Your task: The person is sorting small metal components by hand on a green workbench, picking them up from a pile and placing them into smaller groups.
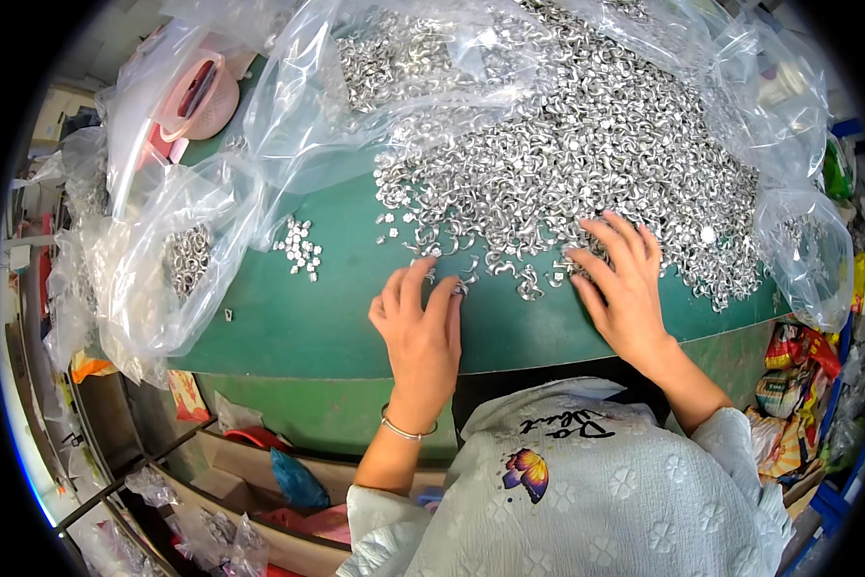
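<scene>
Metal clips lie heaped across the far side of the green table, spilling toward its near edge where both hands can reach them. Left hand pinches one clip at its fingertips, lifted clear of the rest. Right hand lies flat, fingers spread and released, on the heap's fringe. Small sorted cluster sits apart, left; open plastic bags wait at the left edge.
</scene>
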{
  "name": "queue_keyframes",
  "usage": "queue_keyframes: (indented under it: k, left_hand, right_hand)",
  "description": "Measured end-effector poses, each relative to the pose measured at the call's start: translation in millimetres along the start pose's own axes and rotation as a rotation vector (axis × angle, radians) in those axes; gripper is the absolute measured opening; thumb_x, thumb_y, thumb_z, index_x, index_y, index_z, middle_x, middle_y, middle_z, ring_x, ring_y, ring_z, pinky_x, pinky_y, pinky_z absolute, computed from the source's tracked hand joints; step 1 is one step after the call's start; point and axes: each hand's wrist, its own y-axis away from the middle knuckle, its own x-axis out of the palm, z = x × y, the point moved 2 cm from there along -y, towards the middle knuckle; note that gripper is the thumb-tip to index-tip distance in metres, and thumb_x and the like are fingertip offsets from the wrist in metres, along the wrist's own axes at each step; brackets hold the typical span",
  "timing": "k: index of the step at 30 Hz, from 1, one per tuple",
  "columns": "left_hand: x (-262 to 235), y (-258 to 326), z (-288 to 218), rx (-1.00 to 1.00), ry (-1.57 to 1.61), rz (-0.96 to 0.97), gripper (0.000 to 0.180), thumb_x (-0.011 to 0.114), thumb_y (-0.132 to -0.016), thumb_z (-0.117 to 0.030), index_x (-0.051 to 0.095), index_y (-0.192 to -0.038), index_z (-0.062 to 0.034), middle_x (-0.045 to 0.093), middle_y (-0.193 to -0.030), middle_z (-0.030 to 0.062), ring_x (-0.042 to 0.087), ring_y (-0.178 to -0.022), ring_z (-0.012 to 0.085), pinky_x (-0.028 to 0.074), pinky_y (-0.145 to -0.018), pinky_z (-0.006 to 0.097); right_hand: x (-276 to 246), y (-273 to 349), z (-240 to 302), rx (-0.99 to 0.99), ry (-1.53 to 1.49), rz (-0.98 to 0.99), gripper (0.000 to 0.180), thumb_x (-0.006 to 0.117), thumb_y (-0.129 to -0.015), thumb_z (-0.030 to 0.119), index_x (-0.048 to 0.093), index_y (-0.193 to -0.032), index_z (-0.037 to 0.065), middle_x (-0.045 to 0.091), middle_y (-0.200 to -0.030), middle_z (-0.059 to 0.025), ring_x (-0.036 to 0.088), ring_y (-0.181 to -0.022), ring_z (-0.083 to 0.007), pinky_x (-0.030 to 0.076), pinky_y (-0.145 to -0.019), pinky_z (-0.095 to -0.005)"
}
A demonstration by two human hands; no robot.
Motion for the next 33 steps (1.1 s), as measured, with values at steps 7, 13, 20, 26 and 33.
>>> queue_keyframes:
  k: [7,13,20,26,33]
  left_hand:
    - [10.0,-10.5,-19.4,0.149,0.017,0.110,0.039,0.069,-0.081,-0.006,0.062,-0.119,-0.0103,0.051,-0.135,0.0087,0.047,-0.124,0.0301,0.033,-0.098,0.043]
    - [-8.6,-13.2,28.6,0.050,-0.061,-0.006,0.035,0.066,-0.082,-0.003,0.062,-0.117,-0.0060,0.052,-0.134,0.0106,0.048,-0.122,0.0319,0.035,-0.098,0.040]
    - [-11.8,-0.9,-8.5,-0.011,0.058,0.032,0.041,0.070,-0.080,-0.004,0.061,-0.119,-0.0079,0.054,-0.122,0.0091,0.052,-0.108,0.0282,0.037,-0.089,0.039]
    - [-8.2,9.3,1.0,-0.033,0.024,0.006,0.029,0.070,-0.079,-0.004,0.066,-0.108,-0.0078,0.055,-0.119,0.0068,0.052,-0.101,0.0262,0.036,-0.087,0.039]
    - [-10.7,-4.7,-3.2,0.001,-0.021,-0.047,0.029,0.070,-0.080,-0.004,0.065,-0.109,-0.0087,0.054,-0.122,0.0082,0.052,-0.101,0.0263,0.036,-0.086,0.039]
  right_hand:
    - [14.4,-14.6,29.1,-0.160,-0.161,0.084,0.036,0.071,-0.081,0.016,0.062,-0.115,0.009,0.050,-0.133,-0.0077,0.039,-0.132,-0.0335,0.026,-0.107,-0.0550]
    - [7.9,-12.2,5.9,-0.007,0.026,-0.062,0.027,0.070,-0.080,0.014,0.064,-0.106,0.010,0.052,-0.130,-0.0057,0.042,-0.128,-0.0310,0.021,-0.108,-0.0565]
    - [16.7,-38.3,45.3,-0.145,-0.138,-0.076,0.034,0.067,-0.081,0.010,0.062,-0.114,0.010,0.051,-0.132,-0.0093,0.042,-0.128,-0.0330,0.025,-0.106,-0.0567]
    - [18.4,-34.9,42.7,-0.196,-0.030,0.145,0.041,0.069,-0.082,0.015,0.059,-0.121,0.009,0.046,-0.138,-0.0095,0.037,-0.133,-0.0321,0.026,-0.107,-0.0582]
    - [18.7,-52.9,53.0,-0.214,-0.076,0.073,0.047,0.070,-0.082,0.019,0.057,-0.127,0.012,0.045,-0.141,-0.0072,0.035,-0.136,-0.0316,0.027,-0.108,-0.0562]
